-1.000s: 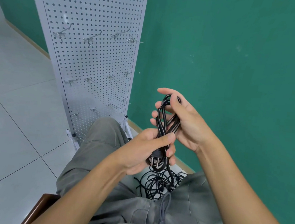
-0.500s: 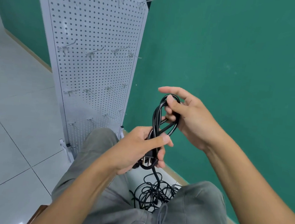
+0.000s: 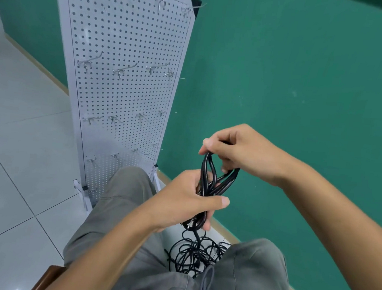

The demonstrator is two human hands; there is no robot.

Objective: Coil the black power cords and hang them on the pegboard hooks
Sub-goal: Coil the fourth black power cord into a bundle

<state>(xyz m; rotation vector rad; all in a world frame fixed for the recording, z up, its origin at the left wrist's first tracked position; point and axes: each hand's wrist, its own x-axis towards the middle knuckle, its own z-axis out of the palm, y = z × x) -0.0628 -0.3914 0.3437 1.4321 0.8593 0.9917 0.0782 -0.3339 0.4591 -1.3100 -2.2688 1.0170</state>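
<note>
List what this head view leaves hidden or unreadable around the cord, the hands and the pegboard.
- Plug end of the coiled cord: covered by the left hand.
- Coil's top loop: wrapped by the right hand.
- Pegboard top hooks: cut off by the frame edge, blurred.
- Number of cords in the floor pile: tangled, partly behind the knees.

The coiled cord's (image 3: 207,181) middle is hidden inside the left hand's (image 3: 181,199) curled fingers (image 3: 208,203), and its top loops vanish under the right hand (image 3: 236,148). Beyond the fingers, the pegboard's (image 3: 125,35) top edge is cut off, with its upper hooks (image 3: 160,3) blurred. Below the fingers, trouser legs (image 3: 251,265) partly cover a tangle of cords (image 3: 195,254).
</note>
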